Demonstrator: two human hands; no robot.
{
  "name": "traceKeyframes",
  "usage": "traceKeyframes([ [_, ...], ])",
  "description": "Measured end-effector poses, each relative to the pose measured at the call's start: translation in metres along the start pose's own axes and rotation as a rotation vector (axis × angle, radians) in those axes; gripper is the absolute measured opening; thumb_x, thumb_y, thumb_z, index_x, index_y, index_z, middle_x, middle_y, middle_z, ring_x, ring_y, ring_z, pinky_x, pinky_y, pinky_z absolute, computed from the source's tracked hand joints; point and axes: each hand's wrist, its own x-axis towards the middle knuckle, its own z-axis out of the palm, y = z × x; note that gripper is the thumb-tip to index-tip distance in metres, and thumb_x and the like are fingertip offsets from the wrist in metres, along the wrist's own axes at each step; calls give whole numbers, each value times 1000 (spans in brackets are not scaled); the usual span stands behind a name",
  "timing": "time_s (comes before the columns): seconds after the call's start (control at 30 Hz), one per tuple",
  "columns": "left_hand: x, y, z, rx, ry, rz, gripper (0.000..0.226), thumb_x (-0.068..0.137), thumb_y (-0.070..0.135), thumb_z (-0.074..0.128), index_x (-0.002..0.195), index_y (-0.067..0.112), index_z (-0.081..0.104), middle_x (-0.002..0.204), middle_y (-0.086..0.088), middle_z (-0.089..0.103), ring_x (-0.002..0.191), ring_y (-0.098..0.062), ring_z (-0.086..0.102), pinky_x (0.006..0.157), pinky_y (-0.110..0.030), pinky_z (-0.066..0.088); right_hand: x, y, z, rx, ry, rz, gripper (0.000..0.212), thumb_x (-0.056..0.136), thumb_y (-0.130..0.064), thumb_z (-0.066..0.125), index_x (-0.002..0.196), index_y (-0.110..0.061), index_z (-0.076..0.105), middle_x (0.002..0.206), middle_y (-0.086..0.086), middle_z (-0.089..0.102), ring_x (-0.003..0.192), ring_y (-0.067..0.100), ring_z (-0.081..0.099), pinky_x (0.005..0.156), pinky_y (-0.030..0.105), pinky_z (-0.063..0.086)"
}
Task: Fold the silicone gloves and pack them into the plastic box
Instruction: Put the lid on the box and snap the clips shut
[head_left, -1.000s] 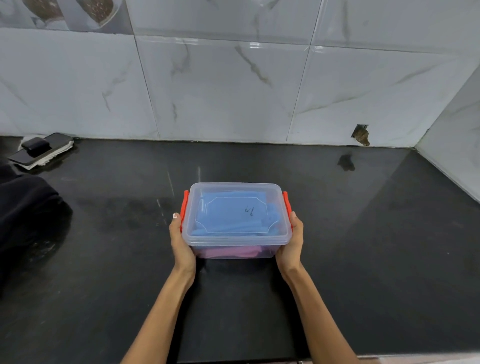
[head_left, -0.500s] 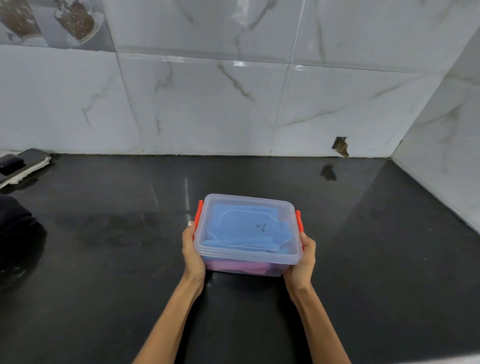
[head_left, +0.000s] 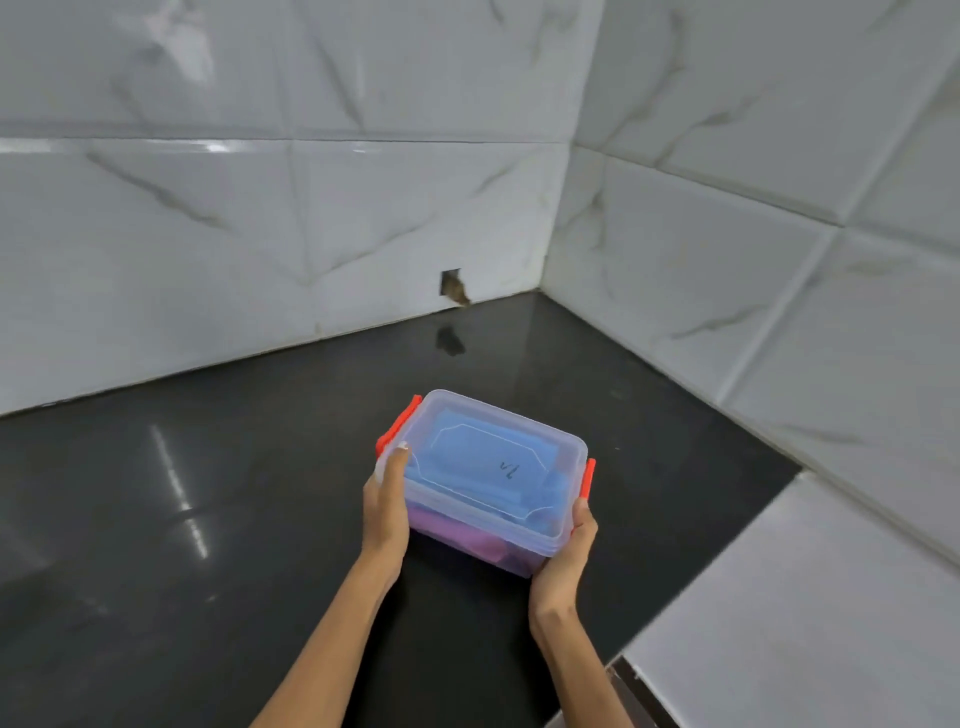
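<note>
A clear plastic box (head_left: 561, 457) with its lid on and two orange-red side clips sits between my hands over the black counter. Through the lid a folded blue silicone glove (head_left: 467, 467) shows on top, and a purple glove (head_left: 457, 535) lies beneath it against the near wall. My left hand (head_left: 385, 506) grips the box's left side with the thumb up on the lid edge. My right hand (head_left: 567, 558) grips the right near corner below the clip. Whether the box rests on the counter or is lifted I cannot tell.
The glossy black counter (head_left: 208, 519) runs back to white marble-look wall tiles that meet in a corner at the right. A small broken hole (head_left: 453, 286) sits low in the back wall. A pale tiled surface (head_left: 810, 613) borders the counter at the near right.
The view has swung to the right, so the wall corner is now in sight and the dark items at the left are gone. The box has turned with both hands holding it.
</note>
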Motion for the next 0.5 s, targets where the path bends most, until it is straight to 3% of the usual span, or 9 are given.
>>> traceKeyframes([
  [0.1,12,-5,24,28,28,31,25,92,46,46,110,33,56,104,16,60,103,-8,54,77,-20,39,-11,-6,10,0,31,14,85,71,-85,37,133,-29,50,125,1,64,115,19,60,103,43,45],
  [0.17,18,-6,34,25,21,36,39,92,46,46,124,25,51,116,10,60,108,-10,54,80,-22,40,-16,-5,18,-41,36,-33,105,59,-90,42,144,-31,32,141,-3,50,128,15,49,111,41,37],
  [0.2,19,-6,38,23,8,39,42,92,44,46,129,24,48,120,7,59,110,-11,55,79,-21,42,-18,-3,22,-56,44,-71,107,57,-90,44,147,-34,24,144,-7,45,131,11,45,110,34,39],
  [0.27,21,-8,45,21,-16,39,45,92,41,47,135,25,42,124,3,58,113,-14,56,81,-24,47,-18,-1,31,-40,70,-98,106,58,-84,48,148,-37,14,147,-12,38,127,0,43,93,13,46],
  [0.33,22,-12,49,23,-40,19,52,93,39,45,141,27,32,134,-1,52,121,-19,52,97,-39,48,-16,1,36,-18,102,-101,112,56,-86,51,148,-38,9,147,-14,34,121,-6,43,77,1,45],
  [0.4,24,-15,51,24,-51,-22,58,93,42,43,146,32,23,145,-5,42,130,-24,45,108,-49,40,-16,2,39,-22,119,-104,122,47,-93,47,148,-40,6,147,-16,31,123,-4,41,79,2,41],
  [0.5,22,-15,51,42,-64,-64,61,93,46,40,148,34,16,151,-6,34,134,-26,40,110,-51,36,-17,2,39,-29,125,-129,129,39,-98,45,148,-39,6,146,-17,31,128,1,38,84,5,38],
])
